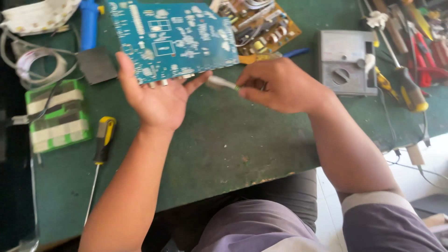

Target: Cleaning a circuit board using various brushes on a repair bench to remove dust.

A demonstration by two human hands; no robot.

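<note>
My left hand [156, 95] is open, palm up, propping the near edge of the blue circuit board [172, 37] toward the desk's [224, 140] far edge | my right hand [280, 86] pinches a small metal-tipped tool [221, 83], tip just beside my left thumb | grey meter [347, 63] right of it | yellow-handled screwdriver [103, 137] near the left edge

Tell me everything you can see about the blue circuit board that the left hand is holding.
The blue circuit board is a flat teal-blue rectangle with white printed lines and boxes. It faces the camera, tilted up above the green table. Small metal connectors line its lower edge. The left hand supports it from below, palm open, fingers along that edge. A brown board lies behind it.
</note>
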